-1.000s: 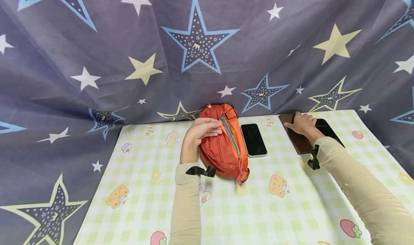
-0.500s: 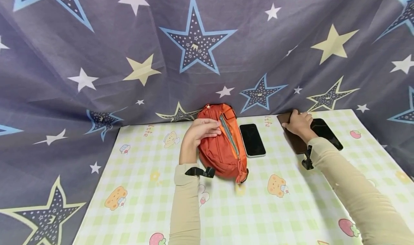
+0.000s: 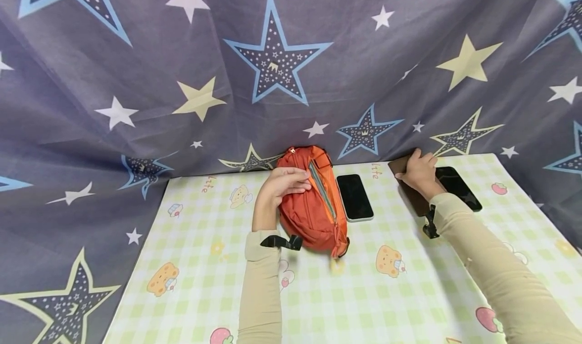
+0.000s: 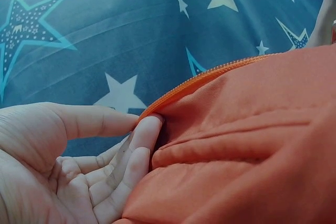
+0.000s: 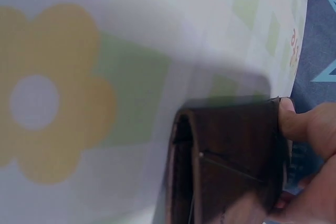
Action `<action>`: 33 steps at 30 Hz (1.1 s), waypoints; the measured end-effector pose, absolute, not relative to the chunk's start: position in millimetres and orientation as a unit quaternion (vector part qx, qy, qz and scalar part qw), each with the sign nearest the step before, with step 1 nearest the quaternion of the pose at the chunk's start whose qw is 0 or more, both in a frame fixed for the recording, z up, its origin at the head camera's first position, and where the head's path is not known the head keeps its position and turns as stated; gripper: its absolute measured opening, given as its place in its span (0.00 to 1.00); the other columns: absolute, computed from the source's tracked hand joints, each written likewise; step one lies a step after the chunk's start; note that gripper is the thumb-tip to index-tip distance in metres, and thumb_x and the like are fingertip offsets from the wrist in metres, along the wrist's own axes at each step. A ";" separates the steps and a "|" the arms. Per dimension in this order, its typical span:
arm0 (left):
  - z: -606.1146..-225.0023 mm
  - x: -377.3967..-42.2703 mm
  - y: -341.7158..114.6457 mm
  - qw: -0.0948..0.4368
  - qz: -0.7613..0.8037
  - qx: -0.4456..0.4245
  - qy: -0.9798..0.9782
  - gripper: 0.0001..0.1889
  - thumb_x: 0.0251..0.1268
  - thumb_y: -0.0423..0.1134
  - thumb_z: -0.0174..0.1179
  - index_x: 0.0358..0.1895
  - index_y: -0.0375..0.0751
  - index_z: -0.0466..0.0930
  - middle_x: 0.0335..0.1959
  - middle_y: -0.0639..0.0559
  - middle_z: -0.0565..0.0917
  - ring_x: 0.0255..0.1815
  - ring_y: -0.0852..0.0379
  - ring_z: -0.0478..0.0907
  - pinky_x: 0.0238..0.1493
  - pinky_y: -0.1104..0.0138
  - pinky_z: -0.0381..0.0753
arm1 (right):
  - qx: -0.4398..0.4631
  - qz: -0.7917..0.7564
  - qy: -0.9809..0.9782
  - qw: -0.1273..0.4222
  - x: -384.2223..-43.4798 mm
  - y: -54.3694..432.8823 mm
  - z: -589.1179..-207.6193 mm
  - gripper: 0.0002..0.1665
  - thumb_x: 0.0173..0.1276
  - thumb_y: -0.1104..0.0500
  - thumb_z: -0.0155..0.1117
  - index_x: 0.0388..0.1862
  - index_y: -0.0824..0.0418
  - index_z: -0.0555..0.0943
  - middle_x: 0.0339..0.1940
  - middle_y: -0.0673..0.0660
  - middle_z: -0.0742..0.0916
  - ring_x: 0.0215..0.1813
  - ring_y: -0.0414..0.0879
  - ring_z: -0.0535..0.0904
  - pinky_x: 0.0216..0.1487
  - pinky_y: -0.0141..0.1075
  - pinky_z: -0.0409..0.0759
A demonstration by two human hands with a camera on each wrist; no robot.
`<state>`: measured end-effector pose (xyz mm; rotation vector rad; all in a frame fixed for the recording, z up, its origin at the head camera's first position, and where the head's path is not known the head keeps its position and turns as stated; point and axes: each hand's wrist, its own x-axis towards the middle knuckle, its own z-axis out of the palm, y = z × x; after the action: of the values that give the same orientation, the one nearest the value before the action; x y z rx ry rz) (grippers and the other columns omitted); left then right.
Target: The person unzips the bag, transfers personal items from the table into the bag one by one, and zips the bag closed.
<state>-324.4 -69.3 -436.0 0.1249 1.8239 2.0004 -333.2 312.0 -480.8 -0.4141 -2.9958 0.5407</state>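
Observation:
An orange-red zippered bag (image 3: 302,212) lies against the star-patterned cloth in the head view. My left hand (image 3: 283,186) is at its left side. In the left wrist view, thumb and fingers pinch the bag's fabric beside an orange zipper edge (image 4: 210,76). To the right, my right hand (image 3: 419,175) holds a brown leather wallet (image 3: 411,198) by its far end. The right wrist view has the folded wallet (image 5: 236,145) close over the tablecloth, thumb on its far edge; the other fingers are partly hidden behind it.
A phone with a pale edge (image 3: 355,197) lies just right of the bag. Another black phone (image 3: 458,188) lies to the right of the wallet. The starry cloth (image 3: 291,116) rises right behind the table (image 3: 336,303), which has a green checked cover.
My right hand has shifted slightly left on the wallet, uncovering more of the black phone beside it. My left hand keeps its pinch on the bag.

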 end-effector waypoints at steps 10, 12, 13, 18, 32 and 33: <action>-437.1 -324.8 -69.2 0.215 0.719 0.047 0.659 0.05 0.70 0.29 0.62 0.45 0.32 0.83 0.24 0.54 0.87 0.26 0.62 0.87 0.34 0.73 0.88 | -0.109 0.109 -0.986 0.061 -335.5 312.5 -479.7 0.53 0.59 0.52 0.78 0.56 0.95 0.62 0.54 0.89 0.67 0.61 0.79 0.59 0.66 0.67 0.61; -437.0 -325.0 -69.2 0.215 0.720 0.048 0.658 0.04 0.70 0.29 0.62 0.44 0.33 0.83 0.24 0.54 0.87 0.26 0.62 0.87 0.34 0.72 0.88 | -0.122 0.125 -0.983 0.062 -335.8 311.6 -479.4 0.50 0.59 0.52 0.78 0.55 0.94 0.63 0.55 0.88 0.65 0.62 0.78 0.58 0.65 0.67 0.64; -436.9 -325.1 -69.1 0.214 0.720 0.048 0.658 0.04 0.70 0.29 0.62 0.44 0.33 0.83 0.24 0.54 0.87 0.26 0.62 0.87 0.34 0.72 0.88 | -0.129 0.136 -0.980 0.063 -336.1 311.2 -479.4 0.50 0.59 0.53 0.78 0.56 0.93 0.64 0.56 0.88 0.64 0.63 0.78 0.57 0.64 0.68 0.66; -436.4 -324.4 -69.5 0.216 0.717 0.046 0.661 0.03 0.70 0.29 0.62 0.43 0.35 0.83 0.24 0.55 0.87 0.26 0.62 0.87 0.34 0.72 0.88 | -0.141 0.145 -0.976 0.079 -336.8 308.3 -479.9 0.52 0.56 0.53 0.81 0.57 0.92 0.63 0.57 0.87 0.63 0.63 0.78 0.57 0.63 0.68 0.69; -437.5 -326.1 -67.0 0.219 0.713 0.038 0.665 0.06 0.70 0.30 0.63 0.47 0.33 0.83 0.24 0.55 0.87 0.26 0.62 0.87 0.34 0.73 0.88 | -0.182 0.059 -0.980 0.046 -340.6 289.7 -464.5 0.61 0.52 0.51 0.84 0.66 0.83 0.55 0.60 0.82 0.63 0.64 0.74 0.59 0.68 0.61 0.66; -437.3 -326.1 -66.9 0.220 0.713 0.038 0.665 0.07 0.70 0.30 0.63 0.47 0.32 0.83 0.24 0.55 0.87 0.26 0.62 0.87 0.34 0.73 0.88 | -0.187 0.062 -0.980 0.041 -340.7 289.3 -463.9 0.63 0.52 0.51 0.84 0.68 0.82 0.54 0.61 0.83 0.64 0.65 0.74 0.60 0.68 0.62 0.66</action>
<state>-326.1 -66.9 -437.3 0.1046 1.8398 1.9709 -340.7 289.3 -463.9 -0.5721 -2.9986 0.1894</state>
